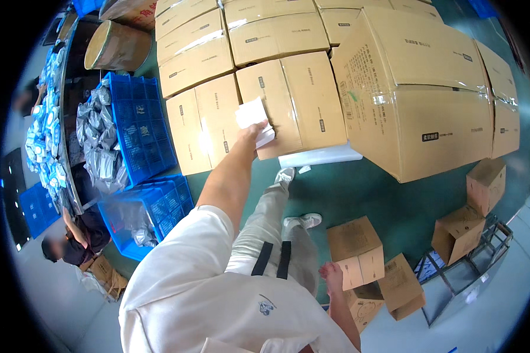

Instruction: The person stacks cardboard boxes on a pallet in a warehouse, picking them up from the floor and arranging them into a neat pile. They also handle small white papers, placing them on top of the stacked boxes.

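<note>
My left hand [254,133] reaches forward and grips a small stack of white sheets [252,113], pressed against the front of a cardboard box [303,100] in a row of stacked boxes. My right hand [331,272] hangs low beside my leg, at the edge of a small open cardboard box [354,247] on the green floor. Its fingers are too small to read. My legs in light trousers and white shoes [303,221] stand between the two hands.
A big taped carton [418,94] stands to the right. Blue crates [140,126] with silver bags sit to the left, and a second crate [159,206] lies nearer. More small boxes [459,232] and a metal frame [471,270] are at the lower right. A seated person [70,241] works at the lower left.
</note>
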Motion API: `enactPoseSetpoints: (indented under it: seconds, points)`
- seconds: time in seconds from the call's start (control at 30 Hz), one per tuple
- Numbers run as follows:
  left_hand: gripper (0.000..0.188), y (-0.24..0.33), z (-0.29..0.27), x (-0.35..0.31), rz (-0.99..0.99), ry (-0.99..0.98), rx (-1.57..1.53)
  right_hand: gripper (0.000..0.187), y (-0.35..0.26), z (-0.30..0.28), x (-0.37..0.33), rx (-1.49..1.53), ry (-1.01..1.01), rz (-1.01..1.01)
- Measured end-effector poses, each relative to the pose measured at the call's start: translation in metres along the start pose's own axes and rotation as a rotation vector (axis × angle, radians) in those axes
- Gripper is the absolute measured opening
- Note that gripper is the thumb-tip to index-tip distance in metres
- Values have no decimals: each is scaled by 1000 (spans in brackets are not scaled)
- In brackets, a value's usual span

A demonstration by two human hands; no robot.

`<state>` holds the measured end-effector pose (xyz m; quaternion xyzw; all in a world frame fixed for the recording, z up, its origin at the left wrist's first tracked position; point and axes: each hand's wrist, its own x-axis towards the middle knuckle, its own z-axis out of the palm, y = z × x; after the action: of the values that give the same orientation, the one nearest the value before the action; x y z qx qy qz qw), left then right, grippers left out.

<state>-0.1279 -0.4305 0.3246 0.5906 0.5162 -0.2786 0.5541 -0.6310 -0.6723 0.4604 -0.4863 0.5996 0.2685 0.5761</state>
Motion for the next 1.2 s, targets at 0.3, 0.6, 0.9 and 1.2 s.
enactPoseSetpoints:
  seconds: [0.3, 0.6, 0.9, 1.2]
  points:
    - [59, -4, -32, 49, 119, -131, -142, 26, 7, 4, -7, 126, 97, 51]
    - [67, 69, -29, -63, 453, -593, -169, 23, 43, 9, -11, 110, 105, 68]
    - [59, 223, 201, -359, 793, -1123, 842, 32, 113, 32, 30, -205, 171, -293]
    - [70, 157, 208, -354, 2118, -1, 1001, 36, 179, -25, -32, 133, 364, -18]
